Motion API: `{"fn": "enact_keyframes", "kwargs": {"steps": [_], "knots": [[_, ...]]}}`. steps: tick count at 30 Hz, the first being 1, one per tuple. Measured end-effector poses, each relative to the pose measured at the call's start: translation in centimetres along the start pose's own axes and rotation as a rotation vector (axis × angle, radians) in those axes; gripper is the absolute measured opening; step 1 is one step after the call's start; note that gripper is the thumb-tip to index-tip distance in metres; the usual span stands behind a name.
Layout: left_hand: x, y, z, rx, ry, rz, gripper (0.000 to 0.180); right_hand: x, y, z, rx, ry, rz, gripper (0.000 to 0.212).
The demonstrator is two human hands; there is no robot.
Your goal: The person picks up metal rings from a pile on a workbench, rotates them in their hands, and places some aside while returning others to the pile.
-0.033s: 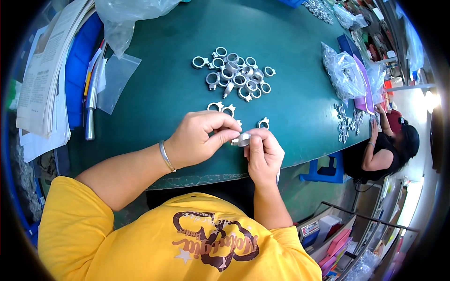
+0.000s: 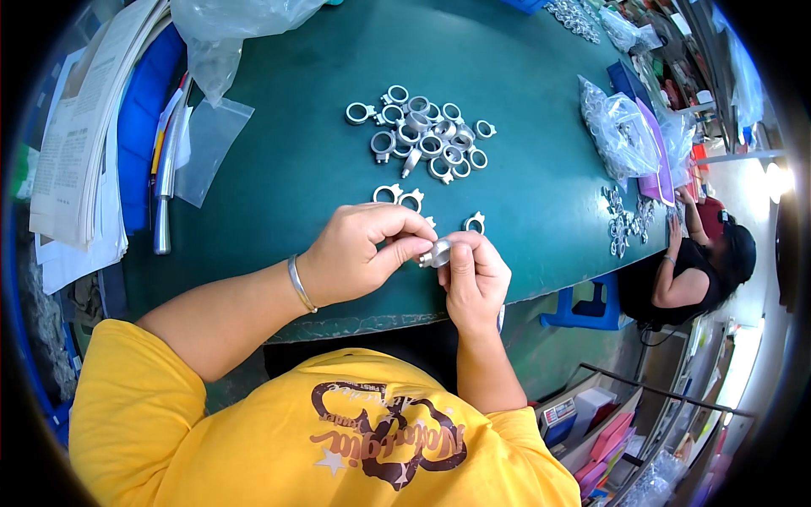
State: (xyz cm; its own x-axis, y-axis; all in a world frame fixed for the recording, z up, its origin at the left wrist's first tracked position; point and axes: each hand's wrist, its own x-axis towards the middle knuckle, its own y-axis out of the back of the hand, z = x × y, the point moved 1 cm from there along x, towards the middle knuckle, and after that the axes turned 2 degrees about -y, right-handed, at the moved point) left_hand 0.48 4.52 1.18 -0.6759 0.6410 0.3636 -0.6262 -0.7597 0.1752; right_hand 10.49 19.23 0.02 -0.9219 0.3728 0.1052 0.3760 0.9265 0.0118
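Observation:
Over the near part of the green table, my right hand [image 2: 475, 279] is closed on a silver metal ring clamp [image 2: 441, 253], gripping it between thumb and fingers. My left hand [image 2: 359, 249] is pinched at the clamp's lugged side, thumb and forefinger together. Whatever is between those left fingertips is too small or hidden to make out. Just beyond my hands lie a few loose ring clamps, one [image 2: 475, 223] to the right and a pair [image 2: 410, 199] to the left, with another partly behind my left fingers. Farther off is a heap of similar clamps [image 2: 431, 145].
At left, papers [image 2: 93, 127], a blue bin [image 2: 144, 127], a metal-handled tool [image 2: 163, 220] and a clear bag [image 2: 211, 148] line the table [image 2: 287, 160]. Bagged parts [image 2: 621, 131] and loose parts [image 2: 621, 224] lie at right. A co-worker [image 2: 688, 270] sits beyond a blue stool [image 2: 583, 304].
The ring clamp has turned slightly in my fingers, showing more of its lugged end. Both hands stay in nearly the same place.

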Motion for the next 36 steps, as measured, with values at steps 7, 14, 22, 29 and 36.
{"fn": "enact_keyframes", "kwargs": {"steps": [7,14,22,29,36], "knots": [[0.0,0.2,-0.5,-0.149,0.088,0.149,0.007,0.3,1.5,0.2,0.724,-0.299,-0.143,0.034],[0.1,-0.1,-0.4,-0.085,0.072,0.174,0.009,0.7,4.4,-0.3,0.703,-0.356,0.06,0.038],[0.1,0.2,-0.3,-0.093,0.065,0.123,0.009,0.8,4.2,-0.3,0.602,-0.402,0.14,0.039],[0.1,0.1,-0.5,-0.13,0.072,0.159,0.01,1.5,5.0,-1.7,0.795,-0.278,0.078,0.024],[0.1,0.4,-0.4,-0.057,0.076,0.122,0.008,2.4,3.3,-0.7,-0.916,0.081,0.073,0.015]]}}
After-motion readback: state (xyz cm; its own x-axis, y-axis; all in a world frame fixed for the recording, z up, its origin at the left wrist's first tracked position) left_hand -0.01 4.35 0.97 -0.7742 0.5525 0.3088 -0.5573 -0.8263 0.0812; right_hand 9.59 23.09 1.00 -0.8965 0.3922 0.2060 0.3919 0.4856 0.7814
